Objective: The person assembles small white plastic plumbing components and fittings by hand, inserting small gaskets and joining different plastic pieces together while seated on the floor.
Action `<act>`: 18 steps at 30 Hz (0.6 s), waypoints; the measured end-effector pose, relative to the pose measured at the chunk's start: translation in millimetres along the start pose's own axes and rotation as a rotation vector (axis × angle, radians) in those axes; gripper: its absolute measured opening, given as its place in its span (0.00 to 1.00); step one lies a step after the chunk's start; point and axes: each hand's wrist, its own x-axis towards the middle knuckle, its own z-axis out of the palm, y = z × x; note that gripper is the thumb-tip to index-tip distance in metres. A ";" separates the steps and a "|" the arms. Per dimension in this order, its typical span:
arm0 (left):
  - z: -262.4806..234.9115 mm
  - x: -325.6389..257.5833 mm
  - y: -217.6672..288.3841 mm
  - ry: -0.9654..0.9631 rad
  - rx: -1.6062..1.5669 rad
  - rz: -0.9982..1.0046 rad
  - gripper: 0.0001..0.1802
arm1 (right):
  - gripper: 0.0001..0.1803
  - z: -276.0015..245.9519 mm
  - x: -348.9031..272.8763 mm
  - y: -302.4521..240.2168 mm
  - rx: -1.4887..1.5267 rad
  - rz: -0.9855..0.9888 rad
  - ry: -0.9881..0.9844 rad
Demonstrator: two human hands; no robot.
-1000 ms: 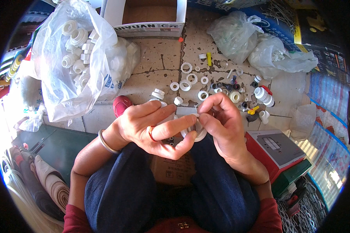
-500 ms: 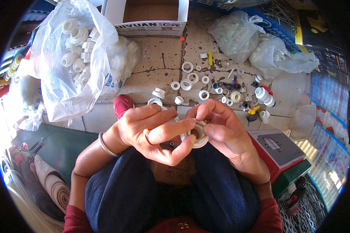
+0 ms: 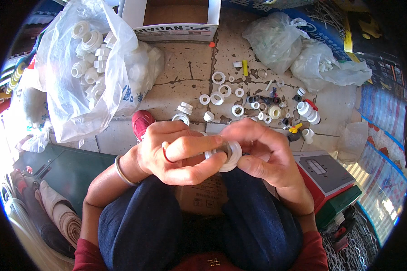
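Has two hands, one held white plastic fitting, one bangle, one red shoe, one open carton and one red-handled valve.

You're in what looks like a small hardware shop or its stockroom: bagged white pipe fittings, loose plastic parts on worn floor tiles, rolled material, piled metal chain, product box beside you.

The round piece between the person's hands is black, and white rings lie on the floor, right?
Not quite: the round piece between the left hand and right hand is white, not black, as the head view shows. White rings do lie on the floor.
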 end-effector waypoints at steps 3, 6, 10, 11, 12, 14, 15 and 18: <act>0.4 -1.0 -2.0 -0.023 -0.126 -0.045 0.17 | 0.15 -11.7 1.5 -1.4 -0.348 -0.163 -0.061; -3.4 -7.5 3.0 -0.091 -0.248 -0.103 0.15 | 0.17 -13.7 2.8 -4.7 -0.561 -0.315 -0.090; -2.4 -6.4 2.7 -0.088 -0.308 -0.090 0.14 | 0.18 -8.7 8.2 0.8 -0.723 -0.552 -0.088; -2.1 -6.3 2.7 -0.081 -0.297 -0.082 0.15 | 0.18 -8.4 7.2 1.4 -0.721 -0.576 -0.078; -1.9 -6.2 2.6 -0.074 -0.286 -0.073 0.15 | 0.17 -7.7 5.1 2.8 -0.720 -0.600 -0.068; -1.4 -7.4 2.6 -0.064 -0.256 -0.054 0.15 | 0.16 -7.0 4.2 2.1 -0.775 -0.673 -0.036; -1.7 -7.8 2.8 -0.064 -0.243 -0.048 0.15 | 0.15 -6.7 3.7 1.5 -0.790 -0.679 -0.035; -2.1 -6.7 3.3 -0.075 -0.255 -0.059 0.15 | 0.14 -6.0 1.6 -0.3 -0.843 -0.714 -0.031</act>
